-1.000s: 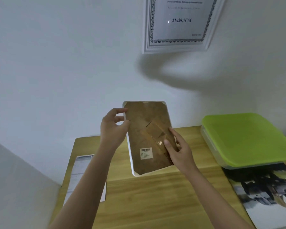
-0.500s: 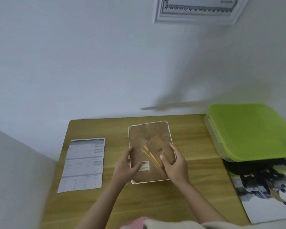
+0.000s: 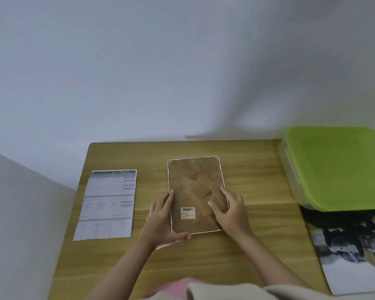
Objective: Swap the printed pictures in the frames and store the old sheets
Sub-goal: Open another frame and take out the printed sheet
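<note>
I see the frame [image 3: 195, 191] lying face down on the wooden table [image 3: 247, 256], roughly in the middle, its brown backing board up and a thin white rim showing round the edge. A small white barcode label [image 3: 188, 212] sits on the lower half of the board, and the folded stand flap [image 3: 200, 193] lies across it at a slant.

My left hand [image 3: 162, 221] is at the frame's lower left corner: the fingers run up along the left edge, fairly straight, and the thumb stretches along the bottom edge. It touches the rim but I cannot say it is gripping. My right hand [image 3: 230, 211] rests on the lower right part of the board, fingers loosely spread and laid flat over the flap's end, thumb pointing inward; released, not clenched.

To the left of the frame, apart from it, a printed sheet [image 3: 108, 204] with tables of text lies flat on the table. At the right edge stands a clear box with a green lid [image 3: 338, 165], closed. Just in front of it lies a picture print [image 3: 351, 256], dark shapes on white, partly running out of view.
</note>
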{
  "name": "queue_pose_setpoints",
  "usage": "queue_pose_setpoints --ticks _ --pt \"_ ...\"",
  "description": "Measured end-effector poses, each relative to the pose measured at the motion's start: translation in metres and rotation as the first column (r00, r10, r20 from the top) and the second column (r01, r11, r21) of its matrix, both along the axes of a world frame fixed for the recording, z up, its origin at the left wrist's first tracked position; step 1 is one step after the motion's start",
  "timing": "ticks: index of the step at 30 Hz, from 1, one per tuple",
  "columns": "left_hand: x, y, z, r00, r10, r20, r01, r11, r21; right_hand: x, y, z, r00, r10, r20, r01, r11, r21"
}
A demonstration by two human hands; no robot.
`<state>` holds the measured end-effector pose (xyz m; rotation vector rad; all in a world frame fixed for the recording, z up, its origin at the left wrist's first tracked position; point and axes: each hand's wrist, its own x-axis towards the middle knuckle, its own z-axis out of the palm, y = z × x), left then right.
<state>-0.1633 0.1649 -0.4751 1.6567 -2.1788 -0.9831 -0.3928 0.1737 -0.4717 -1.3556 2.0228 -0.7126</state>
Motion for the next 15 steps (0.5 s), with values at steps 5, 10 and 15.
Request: queue_pose_setpoints --ticks 5,10,15 --pt "0.001 0.005 -0.003 0.999 -0.021 0.047 0.024 0.997 -0.069 0.001 0.002 -0.004 0.993 0.008 -0.118 -0.009 1.0 -0.01" --pt "-0.001 0.006 -0.004 0.992 -0.035 0.118 0.049 0.992 -0.116 -0.003 -0.001 -0.004 0.991 0.023 -0.134 -0.024 1.0 -0.001" --pt "-0.003 0.006 -0.002 0.982 -0.021 0.189 0.044 0.992 -0.12 -0.007 -0.028 0.006 0.988 0.056 -0.146 -0.055 0.998 0.012"
